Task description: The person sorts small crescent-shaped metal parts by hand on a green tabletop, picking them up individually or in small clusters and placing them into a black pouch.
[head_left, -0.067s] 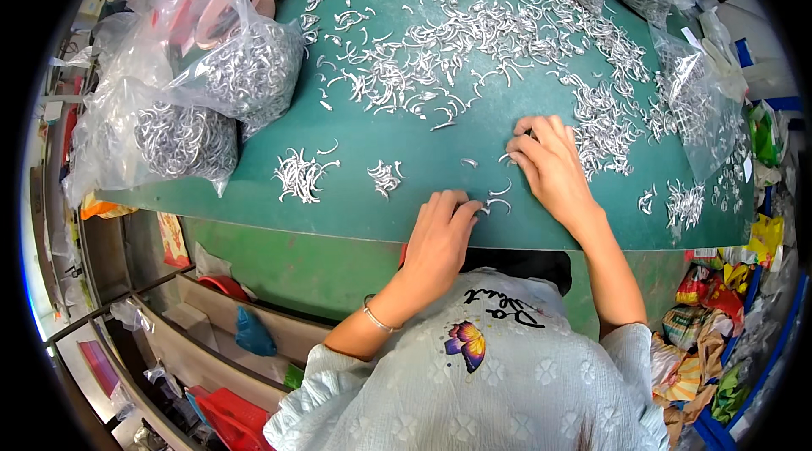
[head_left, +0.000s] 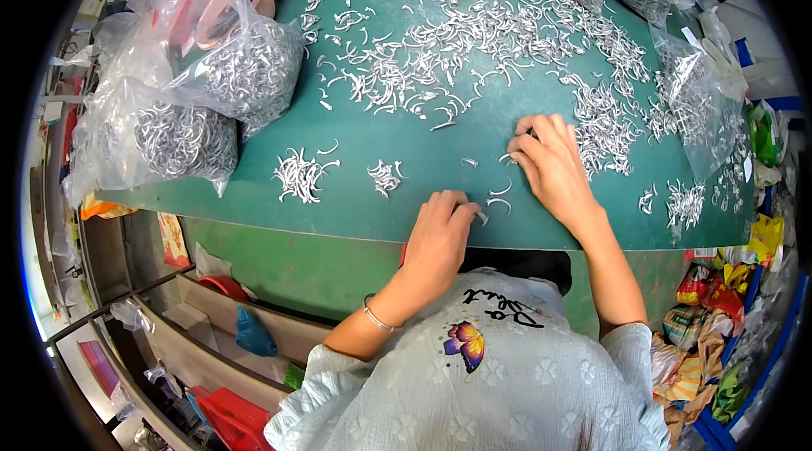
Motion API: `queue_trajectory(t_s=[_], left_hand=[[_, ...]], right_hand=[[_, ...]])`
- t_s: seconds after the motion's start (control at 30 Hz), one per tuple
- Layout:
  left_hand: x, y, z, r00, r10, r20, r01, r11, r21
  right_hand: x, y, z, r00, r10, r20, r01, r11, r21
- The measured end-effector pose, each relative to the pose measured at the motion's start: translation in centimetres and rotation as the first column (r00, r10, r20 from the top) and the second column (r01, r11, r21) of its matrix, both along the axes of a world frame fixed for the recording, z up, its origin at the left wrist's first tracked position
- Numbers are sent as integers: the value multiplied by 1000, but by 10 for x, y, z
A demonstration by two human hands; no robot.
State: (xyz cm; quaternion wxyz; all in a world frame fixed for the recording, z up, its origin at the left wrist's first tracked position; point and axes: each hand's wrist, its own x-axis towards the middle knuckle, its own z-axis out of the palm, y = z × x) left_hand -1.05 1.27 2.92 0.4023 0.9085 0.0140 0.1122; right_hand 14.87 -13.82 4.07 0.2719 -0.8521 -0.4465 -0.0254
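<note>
My left hand [head_left: 438, 233] is at the table's near edge. Its thumb and forefinger pinch a small curved silver metal piece [head_left: 482, 217], whose end sticks out. Right beside it lie two loose curved pieces [head_left: 501, 197]. Further right, my right hand [head_left: 551, 165] has its fingers curled, with another curved metal piece [head_left: 506, 158] at its thumb and fingertips. A big scattered heap of such pieces [head_left: 602, 125] lies just right of that hand. Between my hands and slightly beyond them rests a single short piece [head_left: 469, 162].
On the green table [head_left: 364, 134] sit small piles of pieces [head_left: 302, 174], [head_left: 386, 178] at left and a pile [head_left: 685, 204] at right. Clear plastic bags of pieces [head_left: 186, 140] crowd the left side. More bags [head_left: 694, 100] stand at right. Wooden shelving [head_left: 228, 333] is below the table's left.
The piece in my left hand has shifted slightly toward me, away from the two loose pieces. My right hand has barely moved.
</note>
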Motion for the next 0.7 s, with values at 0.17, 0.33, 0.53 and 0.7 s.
queue_trajectory(t_s=[0.17,0.33,0.53,0.7], left_hand=[[-1,-4,-7,997,-4,73,11,995,-95],[12,-23,-8,988,-29,149,49,990,-132],[13,-16,8,999,23,50,-20,998,-54],[25,-25,6,994,-95,62,82,977,196]], right_hand=[[-6,-15,6,993,-109,32,108,993,48],[-17,-19,6,985,-166,53,165,986,16],[-35,-27,11,982,7,-187,5,998,62],[-19,-40,11,989,-144,12,145,988,-59]])
